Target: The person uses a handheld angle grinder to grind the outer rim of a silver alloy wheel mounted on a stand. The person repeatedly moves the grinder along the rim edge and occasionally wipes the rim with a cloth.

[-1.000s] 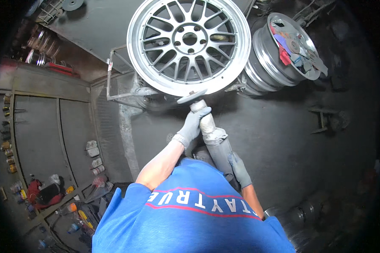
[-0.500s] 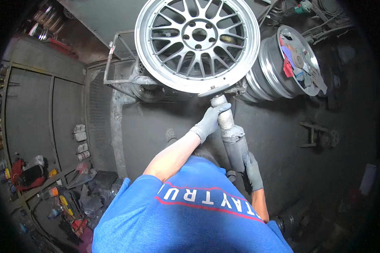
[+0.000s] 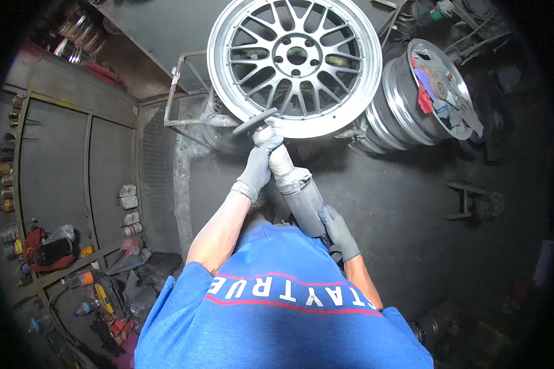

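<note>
A long grey angle grinder [image 3: 301, 200] slants up and to the left in front of my body, with a round disc [image 3: 255, 121] at its far end. My gloved left hand [image 3: 256, 164] is closed round its wrapped neck, just behind the disc. On the rear of its body, my gloved right hand [image 3: 337, 232] is closed too. The disc lies against or very near the lower left rim of a silver multi-spoke car wheel rim [image 3: 314, 127]; which of the two I cannot tell. Both gloves are grey with dust.
A metal frame stand [image 3: 184, 123] holds the wheel at its left. To the right, stacked rims [image 3: 400, 107] carry abrasive pads and coloured cloths [image 3: 426, 92]. Bottles and bags [image 3: 126, 295] clutter the lower left floor. A small metal stand [image 3: 465, 200] stands at right.
Both hands and the grinder have swung left. The disc has gone from the bottom of the wheel's rim to its lower left. The view has shifted slightly.
</note>
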The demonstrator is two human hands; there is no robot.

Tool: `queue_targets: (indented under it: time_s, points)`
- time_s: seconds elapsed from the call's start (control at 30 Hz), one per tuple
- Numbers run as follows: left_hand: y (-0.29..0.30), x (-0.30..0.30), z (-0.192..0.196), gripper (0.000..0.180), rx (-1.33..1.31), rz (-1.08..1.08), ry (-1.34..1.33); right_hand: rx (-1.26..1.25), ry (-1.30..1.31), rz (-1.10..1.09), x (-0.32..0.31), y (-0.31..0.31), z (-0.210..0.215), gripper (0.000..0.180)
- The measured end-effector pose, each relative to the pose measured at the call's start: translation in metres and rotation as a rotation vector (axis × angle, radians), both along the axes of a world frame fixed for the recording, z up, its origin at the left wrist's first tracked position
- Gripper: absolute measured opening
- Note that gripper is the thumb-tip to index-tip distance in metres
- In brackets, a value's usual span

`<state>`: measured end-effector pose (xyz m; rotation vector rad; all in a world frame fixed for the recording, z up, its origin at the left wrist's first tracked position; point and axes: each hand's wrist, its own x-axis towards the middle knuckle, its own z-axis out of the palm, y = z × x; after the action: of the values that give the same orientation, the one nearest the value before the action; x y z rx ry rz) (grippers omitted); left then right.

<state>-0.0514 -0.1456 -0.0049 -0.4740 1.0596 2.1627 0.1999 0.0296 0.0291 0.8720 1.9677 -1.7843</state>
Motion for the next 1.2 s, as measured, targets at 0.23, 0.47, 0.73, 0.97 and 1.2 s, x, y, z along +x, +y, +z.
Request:
queue_targets:
  time_s: [0.23,0.47,0.73,0.97,1.2]
  points:
    - [0.07,0.047,-0.015,0.021,-0.008,0.085,-0.047,-0.011,-0.034,0.068,0.03,0.09,-0.001,0.066]
    - [0.199,0.089,0.0,0.017,0.131,0.1,-0.013,0.155,-0.056,0.04,0.065,0.207,0.037,0.065]
    - [0.263,0.08,0.018,0.022,0.275,0.129,-0.011,0.303,-0.013,0.116,0.045,0.279,0.067,0.064]
    - [0.198,0.087,-0.012,0.024,0.209,0.379,-0.116,0.211,-0.015,0.271,0.014,0.254,0.04,0.058]
    - [0.132,0.06,-0.009,0.012,0.02,0.481,-0.003,0.054,0.053,0.37,-0.025,0.213,-0.012,0.063]
